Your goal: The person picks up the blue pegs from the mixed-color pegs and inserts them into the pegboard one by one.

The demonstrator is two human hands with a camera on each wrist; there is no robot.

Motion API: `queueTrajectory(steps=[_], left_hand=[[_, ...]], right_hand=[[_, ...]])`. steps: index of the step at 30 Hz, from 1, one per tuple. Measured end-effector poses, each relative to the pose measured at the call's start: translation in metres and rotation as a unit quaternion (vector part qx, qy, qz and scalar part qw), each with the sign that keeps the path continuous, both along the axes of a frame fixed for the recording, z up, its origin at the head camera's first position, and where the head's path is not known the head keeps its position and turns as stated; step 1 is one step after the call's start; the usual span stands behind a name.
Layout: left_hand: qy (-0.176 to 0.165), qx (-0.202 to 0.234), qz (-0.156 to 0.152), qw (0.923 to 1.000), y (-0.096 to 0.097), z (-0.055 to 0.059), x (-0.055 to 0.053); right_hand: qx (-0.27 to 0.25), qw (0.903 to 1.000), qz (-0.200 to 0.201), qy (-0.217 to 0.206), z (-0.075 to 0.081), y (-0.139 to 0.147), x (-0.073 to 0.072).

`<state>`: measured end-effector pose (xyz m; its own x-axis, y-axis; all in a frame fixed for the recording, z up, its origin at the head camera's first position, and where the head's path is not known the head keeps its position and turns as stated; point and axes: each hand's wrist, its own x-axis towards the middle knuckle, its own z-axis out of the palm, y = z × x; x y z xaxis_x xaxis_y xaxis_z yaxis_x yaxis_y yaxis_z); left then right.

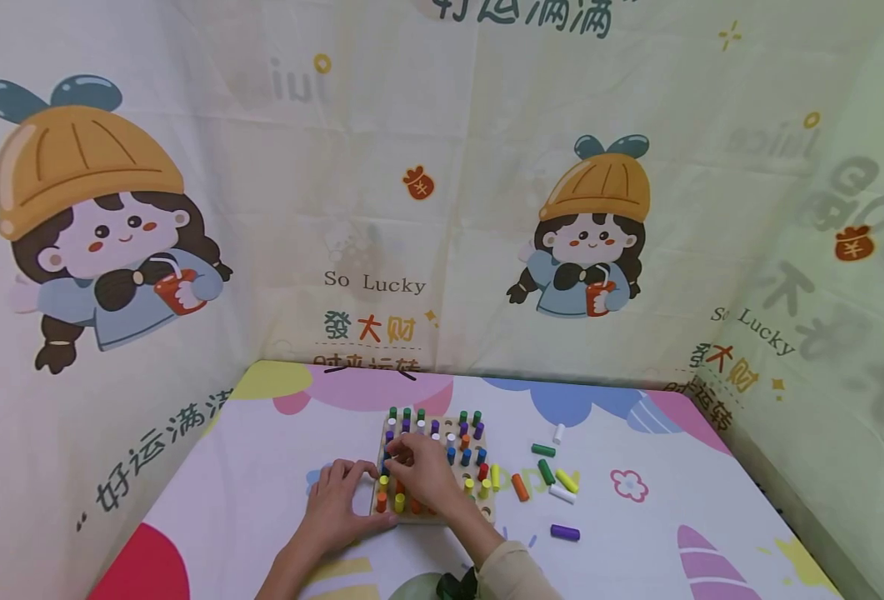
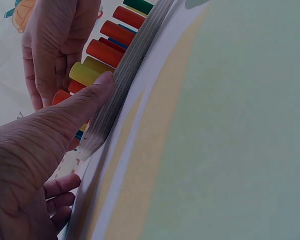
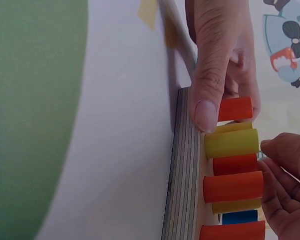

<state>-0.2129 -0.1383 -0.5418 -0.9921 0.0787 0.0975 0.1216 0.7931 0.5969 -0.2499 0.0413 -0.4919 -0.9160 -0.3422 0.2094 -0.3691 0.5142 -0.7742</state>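
Note:
A wooden pegboard [image 1: 417, 522] stands on the table with rows of coloured pegs upright in it: green at the back, then white, purple, blue, yellow and orange, such as an orange peg [image 1: 382, 502]. My left hand [image 1: 337, 504] holds its near-left corner. The thumb presses along the layered side edge [image 2: 127, 65] in the left wrist view, and the other fingers lie round the left side. Over the board's left part, my right hand [image 1: 422, 471] pinches a peg near the blue row. Its fingertips mostly hide that peg, and the hand covers several pegs in the middle.
Loose pegs lie right of the board: a purple peg [image 1: 565, 532], an orange peg [image 1: 520, 487], a yellow peg [image 1: 567, 481], green pegs such as one [image 1: 543, 450], and white pegs such as one [image 1: 558, 433]. Printed cloth walls [image 1: 471, 250] enclose the table.

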Motion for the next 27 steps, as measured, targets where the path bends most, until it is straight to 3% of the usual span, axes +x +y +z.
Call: queueTrajectory(steps=[14, 27], left_hand=[[-0.001, -0.006, 0.006, 1.0, -0.005, 0.003, 0.005], [-0.015, -0.004, 0.009, 0.9998, -0.004, 0.003, 0.005]], right_hand=[[-0.067, 0.9961, -0.036, 0.043, 0.012, 0.021, 0.028], [-0.121, 0.9897, -0.078, 0.001, 0.019, 0.068, 0.064]])
